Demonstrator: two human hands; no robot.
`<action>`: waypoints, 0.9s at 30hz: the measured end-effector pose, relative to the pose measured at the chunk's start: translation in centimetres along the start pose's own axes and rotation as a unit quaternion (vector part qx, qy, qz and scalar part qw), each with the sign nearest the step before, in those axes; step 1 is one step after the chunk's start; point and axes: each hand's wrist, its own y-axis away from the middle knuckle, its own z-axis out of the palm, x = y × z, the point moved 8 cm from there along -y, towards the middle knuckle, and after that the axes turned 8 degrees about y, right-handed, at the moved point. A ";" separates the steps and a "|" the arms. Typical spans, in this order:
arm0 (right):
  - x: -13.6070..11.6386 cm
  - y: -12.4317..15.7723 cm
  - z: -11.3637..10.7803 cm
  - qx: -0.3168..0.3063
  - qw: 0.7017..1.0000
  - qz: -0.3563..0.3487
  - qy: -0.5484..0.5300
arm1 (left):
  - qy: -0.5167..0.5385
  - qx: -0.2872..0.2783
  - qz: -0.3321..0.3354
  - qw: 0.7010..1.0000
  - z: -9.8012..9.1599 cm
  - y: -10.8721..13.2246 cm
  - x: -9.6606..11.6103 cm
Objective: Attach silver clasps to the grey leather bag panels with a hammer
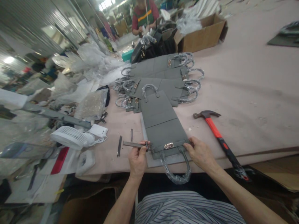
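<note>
A flat grey handbag panel [161, 116] lies before me, with a gold-coloured clasp [169, 145] near its close end. A plastic-wrapped handle [176, 179] hangs over the table edge, and another wrapped handle [149, 87] is at the far end. At the panel's left corner my left hand [138, 161] is closed, pinching a narrow dark strap [133, 144] between thumb and fingers. My right hand [201, 153] grips the panel's right corner, thumb on top. A claw hammer [216, 132] with a red and black handle rests to the right.
Several similar grey panels [161, 82] with wrapped handles are piled behind. Two thin metal tools [119, 146] lie at left, near a white fan [68, 137]. A cardboard box [202, 34] stands farther back. Across the table a person [145, 18] works by black bags.
</note>
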 end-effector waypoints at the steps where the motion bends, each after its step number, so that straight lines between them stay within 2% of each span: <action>1: 0.0 0.1 -0.2 0.003 1.000 0.005 -0.015 | 0.011 0.010 -0.007 1.000 0.0 -0.2 0.0; 3: 0.0 0.5 -0.4 0.000 0.997 0.013 -0.074 | 0.029 0.005 -0.015 0.999 0.9 -0.5 0.0; 5: -0.4 1.1 -0.2 -0.034 0.984 0.022 -0.176 | 0.040 -0.016 -0.016 0.999 2.7 -0.7 0.5; 7: -1.2 1.8 0.5 -0.093 0.947 0.034 -0.304 | 0.040 -0.042 -0.013 0.998 5.1 -0.7 1.3; 9: -2.3 2.6 1.1 -0.149 0.895 0.043 -0.418 | 0.035 -0.069 -0.023 0.997 7.5 -0.7 2.1; 11: -3.1 3.1 1.5 -0.173 0.857 0.044 -0.484 | 0.030 -0.094 -0.049 0.994 9.5 -0.7 2.4; 13: -3.3 3.4 1.8 -0.173 0.841 0.050 -0.510 | 0.025 -0.113 -0.073 0.991 10.8 -0.6 2.4; 15: -3.0 3.6 2.2 -0.164 0.837 0.063 -0.519 | 0.020 -0.126 -0.082 0.988 11.4 -0.7 2.3; 21: -2.8 3.7 3.0 -0.164 0.818 0.068 -0.547 | 0.026 -0.148 -0.105 0.983 11.3 -0.6 1.9; 24: -2.8 3.5 3.2 -0.158 0.808 0.070 -0.563 | 0.014 -0.170 -0.092 0.981 11.6 -0.7 2.5; 27: -2.9 3.5 3.2 -0.149 0.797 0.065 -0.582 | 0.020 -0.168 -0.077 0.983 11.8 -1.0 2.9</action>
